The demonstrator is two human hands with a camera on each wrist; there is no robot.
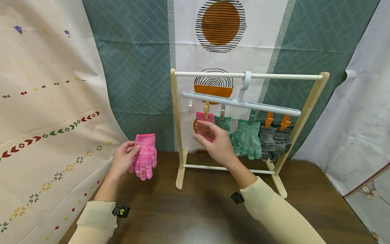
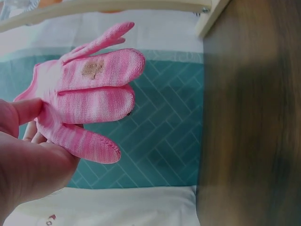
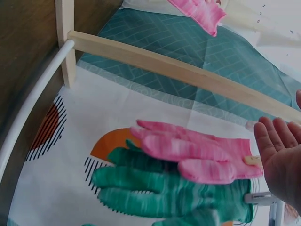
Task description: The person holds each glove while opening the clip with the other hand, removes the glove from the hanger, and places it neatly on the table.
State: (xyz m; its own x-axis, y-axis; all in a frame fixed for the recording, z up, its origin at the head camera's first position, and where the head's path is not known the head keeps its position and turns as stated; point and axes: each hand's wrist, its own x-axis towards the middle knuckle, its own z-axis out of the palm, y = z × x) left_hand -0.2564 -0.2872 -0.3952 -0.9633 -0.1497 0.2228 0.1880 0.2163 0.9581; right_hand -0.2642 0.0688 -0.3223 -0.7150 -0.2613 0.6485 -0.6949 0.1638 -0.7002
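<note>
My left hand [image 1: 124,158] pinches a pink knit glove [image 1: 147,154] near its cuff, between thumb and fingers. The glove's fingers hang down, and a brownish patch shows on it in the left wrist view. Another pink glove [image 3: 202,153] hangs from a tan clothespin [image 1: 206,110] on the pale blue hanger [image 1: 219,99]. In front of that glove is my right hand [image 1: 217,144], its fingers extended and holding nothing. From the head view I cannot tell whether it touches the glove; in the right wrist view it is beside the clipped cuff.
A wooden rack [image 1: 176,115] with a white top bar [image 1: 210,74] carries the hanger. Green gloves [image 1: 248,137] and dark grey gloves [image 1: 268,140] hang at the right, from grey, teal and orange clips. A white clip [image 1: 190,105] at the left end holds nothing.
</note>
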